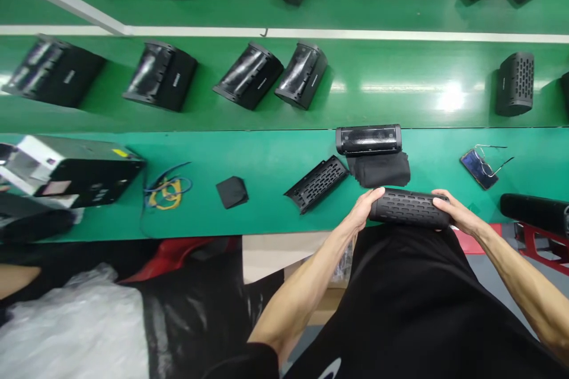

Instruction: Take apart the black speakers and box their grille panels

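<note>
Held level at the front edge of the green bench is a black speaker with a slotted grille (405,208). My left hand (362,208) grips its left end, and my right hand (457,212) is wrapped round its right end with the thumb on the grille. Just beyond it lies a stack of black cloth sheets (383,170). A black speaker body with a glossy mesh front (368,140) rests behind the stack. Left of these, a loose slotted grille cover (317,183) lies at a slant on the bench.
Several black speakers stand on the green conveyor, among them a slotted one (514,84) at right. A phone (479,168) and glasses (489,173) lie to the right. Leftward are a black pad (232,192), coiled cables (168,192) and a boxy machine (89,169).
</note>
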{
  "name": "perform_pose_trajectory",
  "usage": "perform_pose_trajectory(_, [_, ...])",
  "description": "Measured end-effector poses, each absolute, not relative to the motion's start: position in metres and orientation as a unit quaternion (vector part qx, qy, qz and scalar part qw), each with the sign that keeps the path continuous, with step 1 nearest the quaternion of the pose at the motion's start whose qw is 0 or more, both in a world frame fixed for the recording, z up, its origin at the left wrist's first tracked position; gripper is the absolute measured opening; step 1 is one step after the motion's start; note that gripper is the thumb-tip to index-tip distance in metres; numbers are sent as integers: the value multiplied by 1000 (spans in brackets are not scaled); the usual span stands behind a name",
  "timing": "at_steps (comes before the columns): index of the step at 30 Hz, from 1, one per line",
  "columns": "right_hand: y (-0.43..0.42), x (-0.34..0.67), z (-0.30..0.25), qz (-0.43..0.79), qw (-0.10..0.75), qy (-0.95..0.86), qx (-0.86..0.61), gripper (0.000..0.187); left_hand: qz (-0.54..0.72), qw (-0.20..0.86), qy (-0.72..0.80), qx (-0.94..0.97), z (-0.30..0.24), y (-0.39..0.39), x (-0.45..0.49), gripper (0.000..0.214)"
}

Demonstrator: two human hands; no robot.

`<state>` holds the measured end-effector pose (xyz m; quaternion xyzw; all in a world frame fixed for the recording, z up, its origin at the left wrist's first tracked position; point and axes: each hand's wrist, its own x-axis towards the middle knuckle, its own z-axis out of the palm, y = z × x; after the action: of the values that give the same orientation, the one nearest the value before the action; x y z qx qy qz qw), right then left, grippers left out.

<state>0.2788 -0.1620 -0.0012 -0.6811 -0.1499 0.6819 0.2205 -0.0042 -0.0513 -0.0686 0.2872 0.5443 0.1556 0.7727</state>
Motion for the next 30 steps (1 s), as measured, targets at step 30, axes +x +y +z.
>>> perform_pose_trajectory(30, [84, 389, -89, 481, 564, 40, -670, 58, 104, 280, 625, 722, -91, 74, -138, 33])
